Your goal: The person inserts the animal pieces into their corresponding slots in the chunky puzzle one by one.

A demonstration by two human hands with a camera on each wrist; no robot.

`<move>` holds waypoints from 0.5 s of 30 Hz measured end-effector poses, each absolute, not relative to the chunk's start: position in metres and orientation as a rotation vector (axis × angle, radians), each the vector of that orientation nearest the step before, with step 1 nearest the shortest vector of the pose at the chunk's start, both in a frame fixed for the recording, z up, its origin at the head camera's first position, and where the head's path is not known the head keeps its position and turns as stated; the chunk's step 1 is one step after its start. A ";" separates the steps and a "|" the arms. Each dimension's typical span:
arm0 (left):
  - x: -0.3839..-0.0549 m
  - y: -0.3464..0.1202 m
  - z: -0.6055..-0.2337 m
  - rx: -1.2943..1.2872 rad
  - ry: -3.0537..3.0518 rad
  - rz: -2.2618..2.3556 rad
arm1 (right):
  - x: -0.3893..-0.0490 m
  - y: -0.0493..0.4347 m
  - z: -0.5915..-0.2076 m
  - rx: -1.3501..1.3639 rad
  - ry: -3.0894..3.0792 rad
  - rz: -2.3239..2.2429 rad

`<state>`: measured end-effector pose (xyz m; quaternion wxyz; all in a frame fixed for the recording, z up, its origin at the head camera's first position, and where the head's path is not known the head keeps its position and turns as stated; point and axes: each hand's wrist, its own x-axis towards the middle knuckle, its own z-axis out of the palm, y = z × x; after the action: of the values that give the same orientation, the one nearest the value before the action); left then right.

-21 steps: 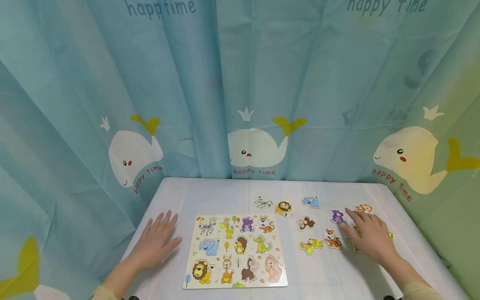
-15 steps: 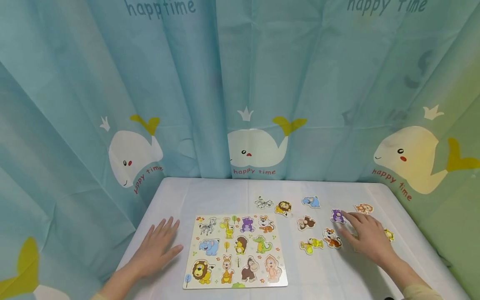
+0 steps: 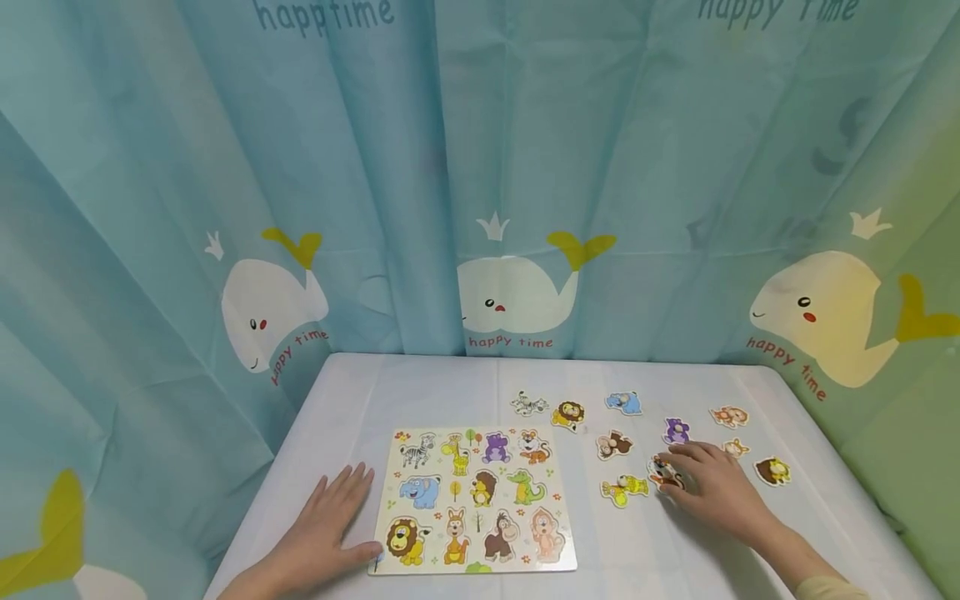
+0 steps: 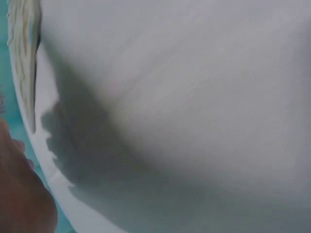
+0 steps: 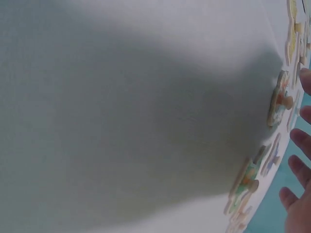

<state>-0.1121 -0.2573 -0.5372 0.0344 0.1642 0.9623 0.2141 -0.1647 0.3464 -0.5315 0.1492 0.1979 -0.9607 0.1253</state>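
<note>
My right hand (image 3: pixel 716 492) hovers with spread, bent fingers over the tiger puzzle piece (image 3: pixel 666 475), partly covering it. In the right wrist view, that tiger piece (image 5: pixel 275 104) has a wooden knob, and my fingertips (image 5: pixel 302 141) stay apart from it. A green piece (image 5: pixel 241 189) lies nearby; the hand hides it in the head view. My left hand (image 3: pixel 318 533) rests relaxed at the left of the animal puzzle board (image 3: pixel 543 569), its thumb near the lower left corner. In the left wrist view only part of that hand (image 4: pixel 22 189) shows.
Around the right hand lie the giraffe (image 3: pixel 624 490), gorilla (image 3: pixel 615 445), purple hippo (image 3: pixel 676 431), hedgehog (image 3: pixel 772 471), kangaroo (image 3: pixel 736 448) and monkey (image 3: pixel 729 416) pieces. Farther back are the zebra (image 3: pixel 530 405), lion (image 3: pixel 567 415) and elephant (image 3: pixel 623 403). A whale-print curtain (image 3: pixel 517 167) surrounds the table.
My right hand has moved left and nearer, from beside the purple hippo to above the tiger, uncovering the hedgehog and kangaroo. The left hand has slid nearer and toward the board's corner.
</note>
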 end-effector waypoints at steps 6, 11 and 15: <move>-0.107 -0.251 -0.549 0.542 2.931 0.631 | -0.163 0.346 -0.536 0.509 -2.818 0.401; -0.108 -0.248 -0.553 0.538 2.917 0.611 | -0.163 0.346 -0.538 0.443 -2.850 0.428; -0.109 -0.247 -0.554 0.534 2.915 0.583 | -0.163 0.347 -0.539 0.385 -2.850 0.469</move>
<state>-0.1092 -0.2471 -0.5538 0.0605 0.1764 0.9634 0.1927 -0.1627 0.3469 -0.5393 0.1138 0.1313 -0.9717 0.1600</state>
